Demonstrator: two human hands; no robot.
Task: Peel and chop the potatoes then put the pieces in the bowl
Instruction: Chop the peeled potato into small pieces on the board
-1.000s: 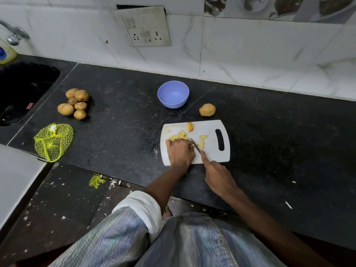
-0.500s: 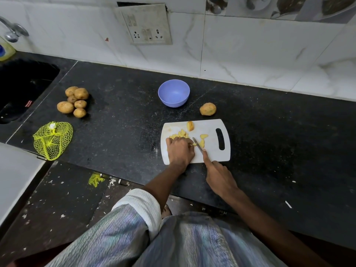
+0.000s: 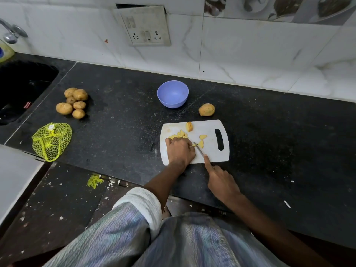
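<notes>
Left hand [image 3: 180, 150] curled over potato piece [image 3: 193, 145] on cutting board [image 3: 212, 130]. Right hand [image 3: 221, 180] grips knife [image 3: 198, 149], blade just right of left fingertips.

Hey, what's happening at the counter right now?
A person is chopping potato on a white cutting board. The left hand holds the potato piece down while the right hand works a knife. Cut pieces lie on the board; the purple bowl is empty, and whole potatoes wait nearby.

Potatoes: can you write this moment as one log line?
step: chopping | left hand: holds potato on board | right hand: knife | bowl: empty
</notes>
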